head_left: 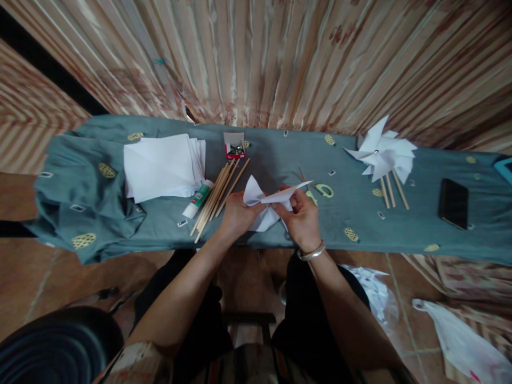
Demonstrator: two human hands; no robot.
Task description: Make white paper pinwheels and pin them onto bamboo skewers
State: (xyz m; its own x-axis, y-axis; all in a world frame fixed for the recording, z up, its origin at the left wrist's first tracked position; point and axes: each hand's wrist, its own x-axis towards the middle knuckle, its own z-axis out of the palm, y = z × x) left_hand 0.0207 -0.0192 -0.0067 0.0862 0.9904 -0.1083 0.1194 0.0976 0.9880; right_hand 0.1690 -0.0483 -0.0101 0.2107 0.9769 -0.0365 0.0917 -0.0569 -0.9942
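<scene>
A white paper pinwheel [262, 218] with curled blades is held between my two hands over the table's front edge. My left hand [239, 213] pinches its left side, the thumb near the centre. On the other side my right hand [303, 216], with a bangle at the wrist, grips the folded paper with thumb and fingers. Whether a pin sits at the centre I cannot tell. Scissors [324, 190] with light green handles lie just behind my right hand. Left of my left hand are several wooden sticks [216, 198] and a green and white glue stick [198, 199].
A stack of white paper sheets [160, 165] lies at the left. Behind the sticks stands an open small box [234, 146] of metal pins. Finished pinwheels on sticks [384, 152] and a black phone [453, 204] rest at the right. Plastic bags [460, 330] lie on the floor.
</scene>
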